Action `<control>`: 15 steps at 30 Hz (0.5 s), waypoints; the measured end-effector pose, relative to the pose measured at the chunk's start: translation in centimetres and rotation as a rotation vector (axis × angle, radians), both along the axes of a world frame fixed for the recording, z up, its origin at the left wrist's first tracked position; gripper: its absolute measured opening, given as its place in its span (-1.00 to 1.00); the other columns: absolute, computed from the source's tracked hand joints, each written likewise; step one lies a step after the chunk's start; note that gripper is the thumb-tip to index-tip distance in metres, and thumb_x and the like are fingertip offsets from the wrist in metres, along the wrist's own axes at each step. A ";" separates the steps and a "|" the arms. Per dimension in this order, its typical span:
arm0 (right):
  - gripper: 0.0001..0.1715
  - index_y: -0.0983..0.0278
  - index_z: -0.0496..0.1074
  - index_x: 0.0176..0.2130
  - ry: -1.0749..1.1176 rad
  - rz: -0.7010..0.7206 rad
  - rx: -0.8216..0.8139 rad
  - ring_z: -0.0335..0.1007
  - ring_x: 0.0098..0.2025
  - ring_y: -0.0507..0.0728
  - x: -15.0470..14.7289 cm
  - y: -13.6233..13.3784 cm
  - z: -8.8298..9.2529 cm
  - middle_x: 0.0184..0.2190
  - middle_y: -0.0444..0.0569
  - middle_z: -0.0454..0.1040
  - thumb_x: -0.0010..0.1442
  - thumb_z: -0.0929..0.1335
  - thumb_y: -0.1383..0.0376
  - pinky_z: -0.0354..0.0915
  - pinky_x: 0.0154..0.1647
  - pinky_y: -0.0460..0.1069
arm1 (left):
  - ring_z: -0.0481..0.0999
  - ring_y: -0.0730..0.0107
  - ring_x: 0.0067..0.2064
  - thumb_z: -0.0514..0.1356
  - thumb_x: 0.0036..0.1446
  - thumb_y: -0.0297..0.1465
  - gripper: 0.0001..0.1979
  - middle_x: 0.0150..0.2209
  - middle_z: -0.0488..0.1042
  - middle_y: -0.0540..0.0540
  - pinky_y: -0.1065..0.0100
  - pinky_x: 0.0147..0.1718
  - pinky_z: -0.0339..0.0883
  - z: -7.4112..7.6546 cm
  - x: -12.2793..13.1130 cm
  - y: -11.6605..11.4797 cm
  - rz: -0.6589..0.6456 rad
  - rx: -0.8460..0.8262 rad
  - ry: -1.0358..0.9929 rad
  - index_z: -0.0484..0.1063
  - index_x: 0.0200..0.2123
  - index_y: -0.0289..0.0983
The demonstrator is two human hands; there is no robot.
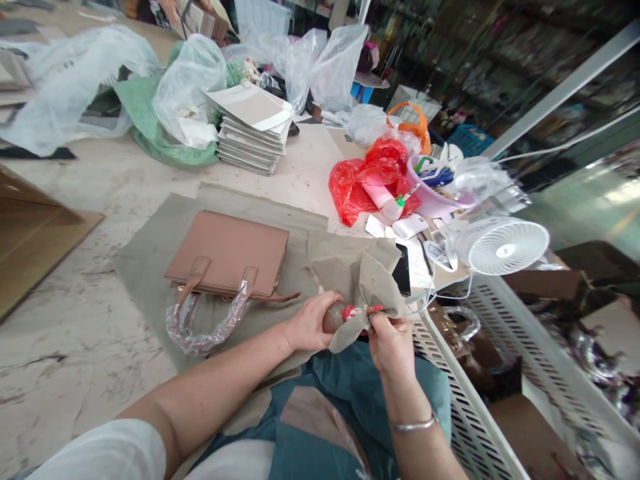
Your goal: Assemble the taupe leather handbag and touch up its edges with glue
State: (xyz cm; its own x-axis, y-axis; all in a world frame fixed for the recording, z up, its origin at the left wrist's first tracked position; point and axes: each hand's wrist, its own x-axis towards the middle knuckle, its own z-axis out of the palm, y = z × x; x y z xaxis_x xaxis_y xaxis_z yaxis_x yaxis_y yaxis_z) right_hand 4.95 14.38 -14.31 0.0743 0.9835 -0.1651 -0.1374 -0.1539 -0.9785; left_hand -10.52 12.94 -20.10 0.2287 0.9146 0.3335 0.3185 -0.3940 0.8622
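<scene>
My left hand [313, 322] is closed around a brownish, rounded bottle-like object [333, 319] with a red neck; its exact kind is unclear. The red part points right, against a fold of greyish-beige cloth [383, 267]. My right hand [393, 340] pinches the edge of this cloth beside the red tip, just above my lap. Left of my hands, a pink-brown handbag [233, 250] lies flat on the cloth-covered table. Its handles [207, 327], wrapped in clear plastic, point toward me.
Beyond the handbag stands a stack of grey-white boards [255, 130]. At the right are a red plastic bag [367, 177], a lilac basin [435, 193], a phone [401, 270] and a white fan [507, 247]. A white crate [460, 380] of handbags borders my right side; cardboard [40, 233] stands left.
</scene>
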 end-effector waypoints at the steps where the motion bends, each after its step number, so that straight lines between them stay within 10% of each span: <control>1: -0.79 0.31 0.35 -0.62 0.027 -0.012 -0.009 0.13 -0.68 -0.05 -0.2 -0.2 -0.1 -0.72 -0.21 0.29 -0.12 0.45 0.31 0.13 -0.70 -0.13 | 0.47 0.24 -0.26 0.27 -0.09 -0.17 -0.50 -0.25 0.44 -0.14 0.29 -0.24 0.36 0.0 0.0 0.1 -0.007 0.000 -0.010 0.27 -0.13 -0.30; 15: -0.80 0.22 0.56 -0.29 0.131 0.331 0.110 0.48 -0.32 0.15 3.2 0.0 1.0 -0.33 -0.05 0.54 0.01 0.43 0.23 0.47 -0.29 0.11 | 0.48 0.18 -0.17 0.32 -0.16 -0.17 -0.40 -0.16 0.46 -0.15 0.24 -0.13 0.35 0.6 -0.2 0.6 -0.071 -0.100 -0.125 0.28 -0.06 -0.30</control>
